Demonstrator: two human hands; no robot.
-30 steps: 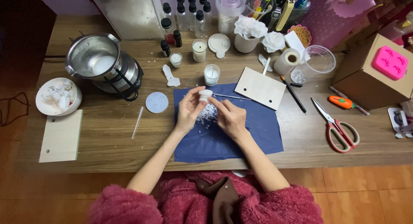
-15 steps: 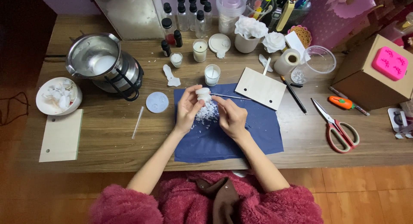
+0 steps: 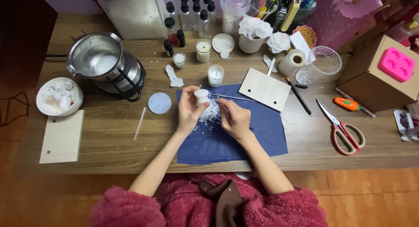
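My left hand point(image 3: 188, 111) holds a small white wax piece point(image 3: 201, 96) upright over a dark blue cloth point(image 3: 231, 137). My right hand point(image 3: 233, 118) grips a thin metal tool point(image 3: 238, 97) whose tip meets the wax piece. White wax shavings point(image 3: 209, 115) lie on the cloth between the two hands. A small glass candle point(image 3: 215, 75) stands just beyond the cloth's far edge.
A metal melting pot point(image 3: 104, 65) stands at the left, with a white bowl of scraps point(image 3: 59, 96) and a wooden board point(image 3: 62, 135) nearer. Red-handled scissors point(image 3: 342, 129), a cardboard box with a pink mould point(image 3: 384, 72), another board point(image 3: 265, 88), dropper bottles point(image 3: 192, 11) and jars are about.
Both hands stay over the cloth. The wax piece has turned a little in my left hand, and my right hand has shifted the tool slightly against it.
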